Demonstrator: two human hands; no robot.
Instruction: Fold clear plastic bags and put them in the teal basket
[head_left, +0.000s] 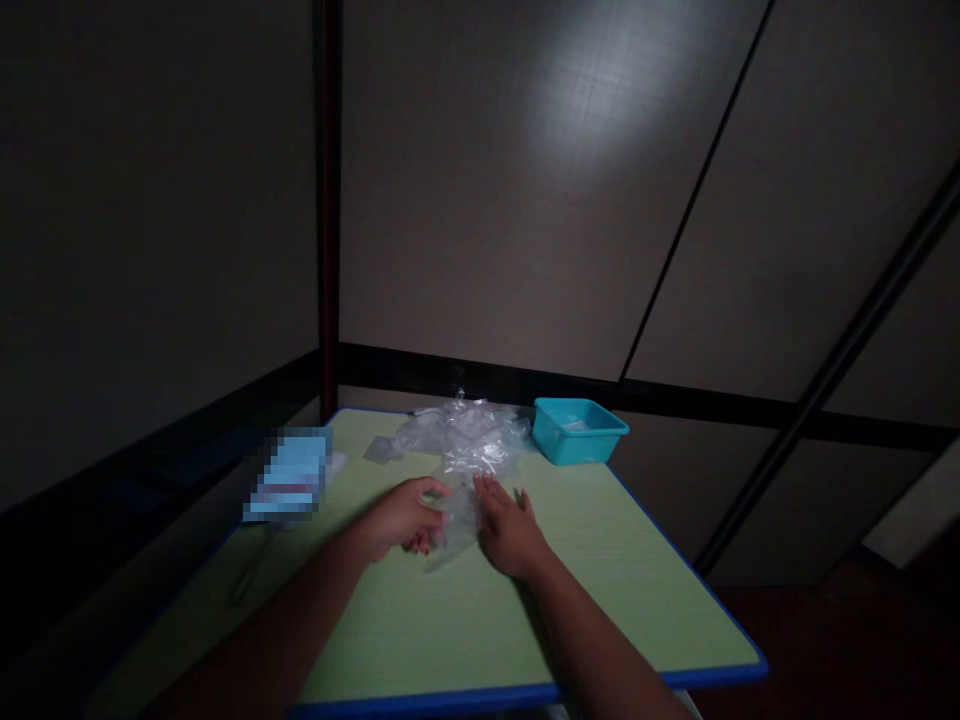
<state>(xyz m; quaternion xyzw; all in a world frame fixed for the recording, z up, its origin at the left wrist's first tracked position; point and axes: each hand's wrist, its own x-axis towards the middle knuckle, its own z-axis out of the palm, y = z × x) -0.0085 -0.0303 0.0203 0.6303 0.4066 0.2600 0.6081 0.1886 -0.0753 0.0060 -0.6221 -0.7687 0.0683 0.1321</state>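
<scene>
A clear plastic bag lies between my two hands in the middle of the table. My left hand pinches its left side between thumb and fingers. On the bag's right side rests my right hand, laid flat with the fingers stretched forward. Just beyond my fingertips a loose heap of crumpled clear plastic bags spreads toward the table's far edge. Where the bag in my hands ends and the heap begins is hard to make out.
A turquoise plastic basket stands at the far right corner, beside the heap. At the left edge lies a blurred-out light blue item. The green table has a blue rim, and dark wall panels rise behind it.
</scene>
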